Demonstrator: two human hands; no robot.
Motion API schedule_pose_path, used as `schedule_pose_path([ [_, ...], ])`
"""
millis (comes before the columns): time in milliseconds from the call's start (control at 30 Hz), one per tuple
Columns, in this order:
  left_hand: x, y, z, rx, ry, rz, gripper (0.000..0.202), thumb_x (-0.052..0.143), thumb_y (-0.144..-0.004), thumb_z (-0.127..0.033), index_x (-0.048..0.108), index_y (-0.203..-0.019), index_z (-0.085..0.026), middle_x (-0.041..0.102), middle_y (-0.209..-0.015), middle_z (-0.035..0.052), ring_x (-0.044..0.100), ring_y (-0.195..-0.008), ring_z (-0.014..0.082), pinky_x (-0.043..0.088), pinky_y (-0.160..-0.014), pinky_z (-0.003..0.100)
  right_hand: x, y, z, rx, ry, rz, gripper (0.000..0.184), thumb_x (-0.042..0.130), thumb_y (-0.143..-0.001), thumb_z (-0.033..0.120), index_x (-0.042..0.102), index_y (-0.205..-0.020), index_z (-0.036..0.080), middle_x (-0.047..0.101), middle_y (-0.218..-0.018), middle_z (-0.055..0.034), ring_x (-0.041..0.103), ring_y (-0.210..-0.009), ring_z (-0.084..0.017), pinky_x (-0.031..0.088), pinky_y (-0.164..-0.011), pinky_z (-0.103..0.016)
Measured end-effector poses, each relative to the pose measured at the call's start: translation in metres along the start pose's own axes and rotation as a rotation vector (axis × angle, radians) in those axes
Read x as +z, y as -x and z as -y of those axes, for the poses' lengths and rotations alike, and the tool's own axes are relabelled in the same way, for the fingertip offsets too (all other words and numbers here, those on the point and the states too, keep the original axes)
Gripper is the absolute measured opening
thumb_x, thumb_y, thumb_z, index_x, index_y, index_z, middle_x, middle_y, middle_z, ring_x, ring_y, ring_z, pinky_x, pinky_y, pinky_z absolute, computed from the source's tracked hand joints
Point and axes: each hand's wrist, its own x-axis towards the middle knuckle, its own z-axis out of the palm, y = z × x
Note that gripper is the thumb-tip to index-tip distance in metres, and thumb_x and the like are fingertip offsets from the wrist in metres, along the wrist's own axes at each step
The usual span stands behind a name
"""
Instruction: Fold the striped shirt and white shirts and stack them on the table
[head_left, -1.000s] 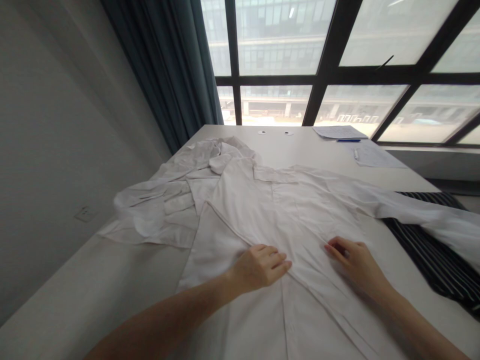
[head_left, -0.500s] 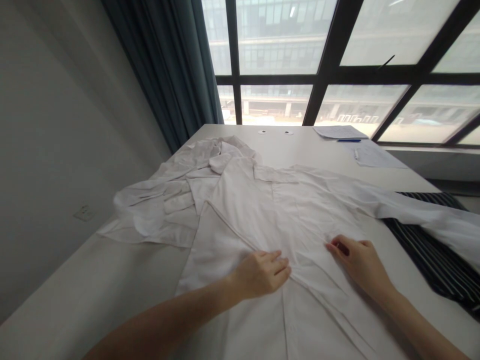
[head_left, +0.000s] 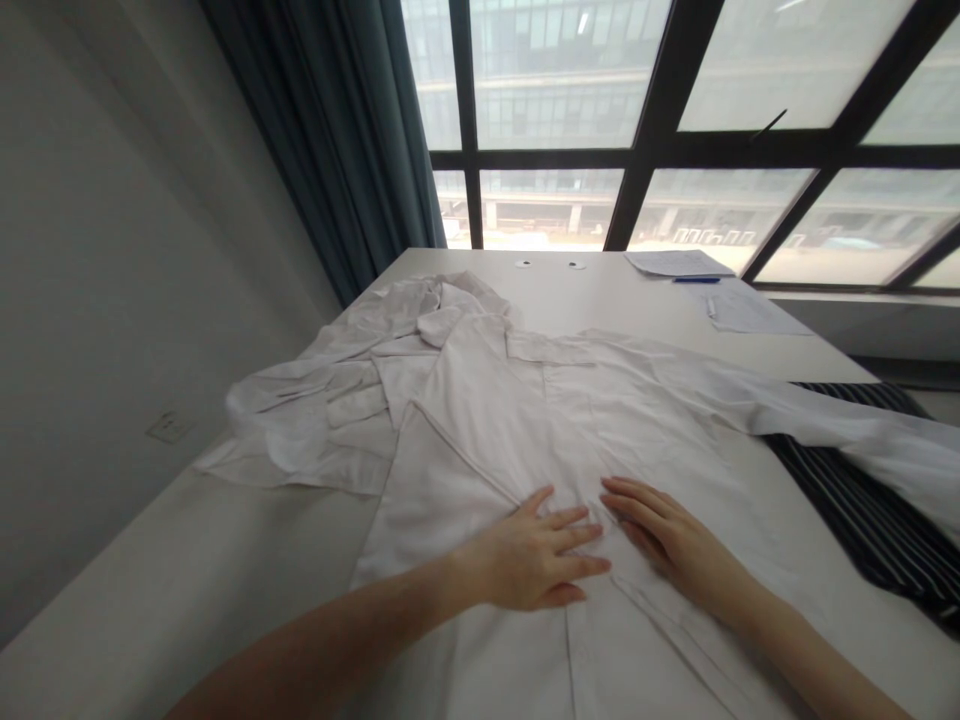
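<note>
A white button shirt (head_left: 480, 400) lies spread on the table, its collar end toward the window and one sleeve reaching out to the right. My left hand (head_left: 544, 550) rests flat on the middle of the shirt, fingers spread. Just right of it, my right hand (head_left: 667, 535) lies on the cloth with its fingers stretched out and close together. Creases run through the fabric around both hands. Neither hand grips the cloth.
More crumpled white clothing (head_left: 315, 410) lies at the left on the white table (head_left: 187, 580). A black striped cloth (head_left: 847, 510) lies partly beneath the sleeve at right. Papers (head_left: 679, 264) and a blue pen (head_left: 696, 281) are near the window. A blue curtain (head_left: 337, 130) hangs at left.
My left hand has spread its fingers and shifted slightly right. The right hand has let go of its pinch, moved left and flattened onto the shirt.
</note>
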Motion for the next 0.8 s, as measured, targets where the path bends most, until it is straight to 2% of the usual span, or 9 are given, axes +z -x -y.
schedule_pose_path([
  [133, 0.004, 0.000, 0.004, -0.089, -0.016, -0.058, 0.037, 0.040, -0.101, -0.036, 0.055, -0.130, -0.019, 0.059, -0.136, 0.0112, 0.051, -0.130, 0.0219, 0.028, -0.114, 0.050, -0.003, -0.001, 0.001, 0.003, 0.014, 0.019, 0.035, 0.055, -0.093, 0.028, 0.058, -0.128, 0.024, 0.061, -0.133, -0.0109, 0.053, -0.127, -0.025, 0.049, -0.103, -0.044],
  [233, 0.003, 0.000, 0.006, -0.171, -0.037, -0.080, 0.035, 0.044, -0.099, -0.036, 0.056, -0.127, -0.018, 0.059, -0.135, 0.0118, 0.049, -0.131, 0.0220, 0.029, -0.113, 0.050, -0.006, -0.002, 0.005, 0.009, 0.001, -0.025, 0.018, 0.056, -0.091, 0.025, 0.063, -0.107, 0.023, 0.067, -0.122, -0.0101, 0.057, -0.123, -0.024, 0.051, -0.100, -0.042],
  [333, 0.002, 0.000, 0.006, -0.256, -0.051, -0.075, 0.036, 0.044, -0.099, -0.038, 0.055, -0.128, -0.020, 0.054, -0.142, 0.0109, 0.045, -0.134, 0.0236, 0.031, -0.111, 0.051, -0.007, -0.003, 0.009, 0.015, -0.001, -0.078, 0.007, 0.053, -0.090, 0.021, 0.060, -0.089, 0.023, 0.070, -0.113, -0.0089, 0.062, -0.115, -0.022, 0.055, -0.095, -0.037],
  [467, 0.004, 0.000, 0.005, -0.328, -0.050, -0.075, 0.038, 0.043, -0.099, -0.038, 0.052, -0.132, -0.020, 0.049, -0.146, 0.0109, 0.043, -0.136, 0.0257, 0.034, -0.109, 0.051, -0.006, -0.002, 0.010, 0.055, 0.013, -0.139, 0.006, 0.051, -0.090, 0.020, 0.056, -0.089, 0.023, 0.070, -0.109, -0.0095, 0.068, -0.102, -0.020, 0.057, -0.088, -0.033],
  [600, 0.006, -0.001, 0.006, -0.368, -0.023, -0.093, 0.037, 0.045, -0.099, -0.033, 0.050, -0.132, -0.018, 0.052, -0.143, 0.0107, 0.045, -0.134, 0.0246, 0.035, -0.109, 0.048, -0.008, -0.002, 0.011, 0.031, -0.002, -0.101, 0.007, 0.050, -0.090, 0.019, 0.055, -0.089, 0.023, 0.069, -0.109, -0.0093, 0.066, -0.103, -0.020, 0.056, -0.089, -0.033],
  [800, -0.013, -0.016, 0.012, -0.413, -0.009, -0.079, 0.035, 0.056, -0.093, -0.026, 0.052, -0.127, -0.018, 0.058, -0.134, 0.0098, 0.052, -0.123, 0.0227, 0.037, -0.107, 0.044, -0.010, -0.006, 0.016, 0.025, -0.021, -0.050, 0.006, 0.052, -0.087, 0.019, 0.054, -0.084, 0.024, 0.067, -0.110, -0.0092, 0.064, -0.107, -0.022, 0.055, -0.089, -0.036],
])
